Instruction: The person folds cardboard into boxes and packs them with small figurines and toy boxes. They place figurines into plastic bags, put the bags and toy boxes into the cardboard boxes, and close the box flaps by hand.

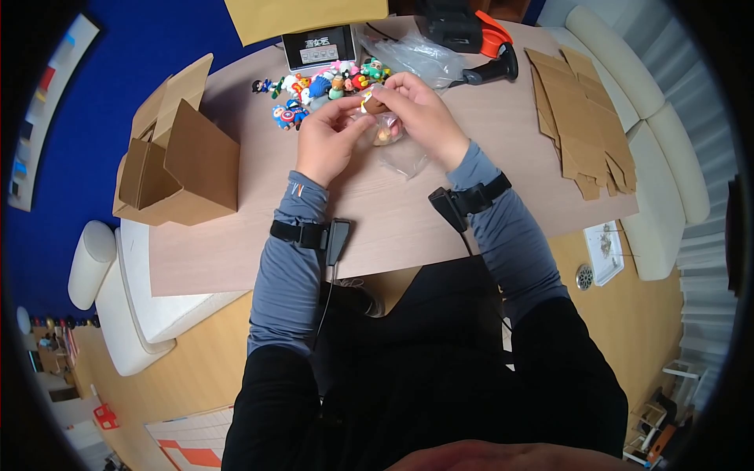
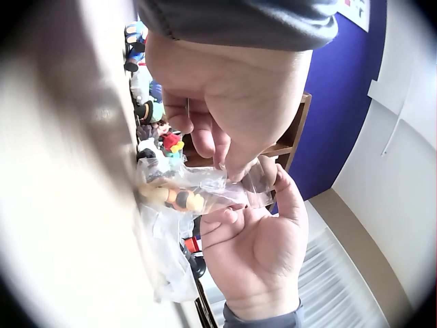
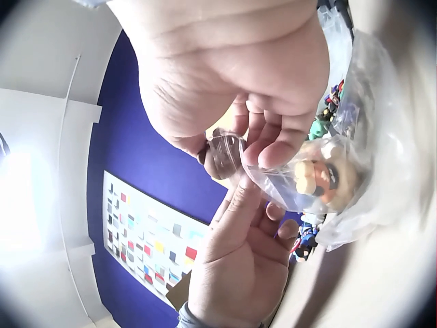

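you had both hands together over the far half of the pale wood-look worktop (image 1: 377, 228), left of its far right corner. your left hand (image 1: 323, 143) and right hand (image 1: 428, 118) both pinched the small clear plastic bag (image 3: 276, 188), fingers curled in at its upper part. a small brown rounded item (image 3: 222, 154) showed at your right fingertips, behind clear film; can't tell what it was. peach-and-orange toy figure (image 3: 321, 179) with a dark patch hung lower in the bag.

pile of small multicoloured toy figures (image 1: 318, 86) lay just beyond your left hand, toward the far edge. blue figure with round red-and-white shield (image 1: 283, 117) sat at the pile's near left side. crumpled clear plastic sheeting (image 1: 416, 59) and black handheld scanner (image 1: 493, 69) lay near the far edge, right of the pile. open brown cardboard box (image 1: 177, 169) stood at the left edge, flattened brown cardboard (image 1: 581, 118) lay along the right edge.
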Demonstrator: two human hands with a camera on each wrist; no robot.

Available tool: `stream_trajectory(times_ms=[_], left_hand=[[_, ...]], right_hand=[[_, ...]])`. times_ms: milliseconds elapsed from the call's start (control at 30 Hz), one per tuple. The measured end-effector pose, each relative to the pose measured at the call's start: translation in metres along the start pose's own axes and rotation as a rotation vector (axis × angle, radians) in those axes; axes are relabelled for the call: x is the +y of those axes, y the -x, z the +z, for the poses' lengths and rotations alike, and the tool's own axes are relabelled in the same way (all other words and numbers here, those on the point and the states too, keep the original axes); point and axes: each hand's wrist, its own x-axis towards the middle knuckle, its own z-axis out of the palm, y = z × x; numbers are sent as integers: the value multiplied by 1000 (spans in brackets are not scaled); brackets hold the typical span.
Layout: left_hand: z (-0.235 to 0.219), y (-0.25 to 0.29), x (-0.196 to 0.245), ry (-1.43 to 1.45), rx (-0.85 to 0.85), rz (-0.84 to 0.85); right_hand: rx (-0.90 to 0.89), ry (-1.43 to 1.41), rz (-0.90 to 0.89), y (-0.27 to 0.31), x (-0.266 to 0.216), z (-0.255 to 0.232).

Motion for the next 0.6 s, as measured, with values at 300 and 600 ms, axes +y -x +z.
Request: stream_trajectory(times_ms=[300, 600], left_hand=[[-5, 1, 8, -12, -6, 60], [-5, 1, 11, 5, -33, 77]], right_hand=[[140, 126, -129, -4, 8, -4], [75, 182, -164, -9, 18, -5]])
